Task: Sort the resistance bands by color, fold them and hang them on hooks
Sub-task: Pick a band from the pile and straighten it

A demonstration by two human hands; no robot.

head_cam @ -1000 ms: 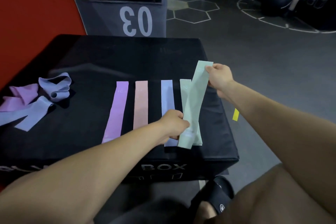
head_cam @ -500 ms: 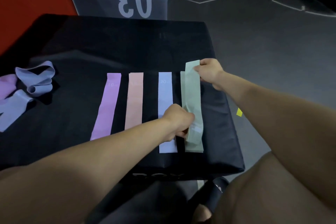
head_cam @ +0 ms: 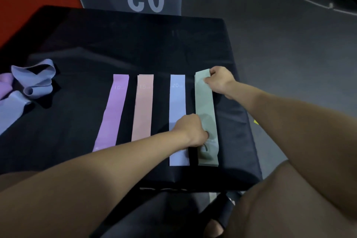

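Dark gym flooring surrounds a black padded box (head_cam: 135,48) in the head view, where purple (head_cam: 111,112), peach (head_cam: 143,106) and blue (head_cam: 177,116) bands lie flat in a row with the green band (head_cam: 205,102) at the right. The right hand (head_cam: 219,80) has its grip pinching the green band's far end; the left hand (head_cam: 191,131) pinches its near end. Thin, light and limp, it likely handles best held by both ends.
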